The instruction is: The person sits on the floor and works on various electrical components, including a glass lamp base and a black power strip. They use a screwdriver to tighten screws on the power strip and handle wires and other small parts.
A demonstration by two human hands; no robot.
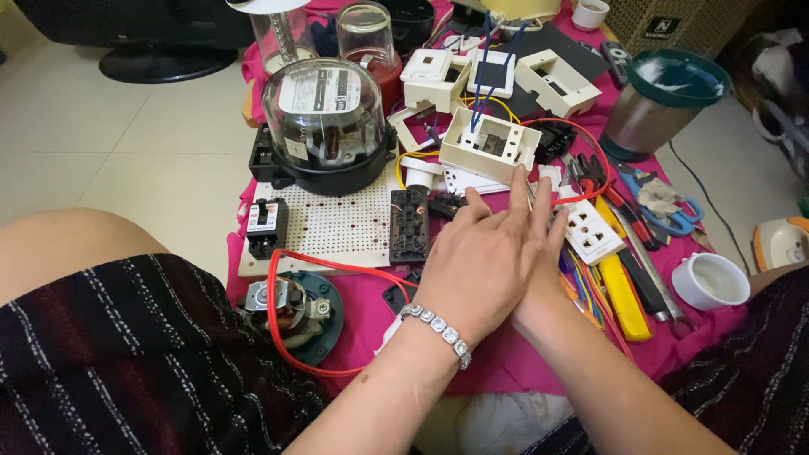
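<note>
Around me, a pale cream tiled floor (126, 135) under even light. A black round pedestal base (167, 61) stands at upper left; a woven beige wicker panel (674, 25) at upper right.

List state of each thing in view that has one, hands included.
left hand: flat, fingers out, holding nothing, lying over the right
right hand: mostly covered, grip not visible
electric meter: glass dome on, upright
cream switch box: open, blue wires running in
white cup: upright
steel jug: upright, green lid on

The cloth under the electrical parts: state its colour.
The cloth is bright pink, seen in the head view.
</note>
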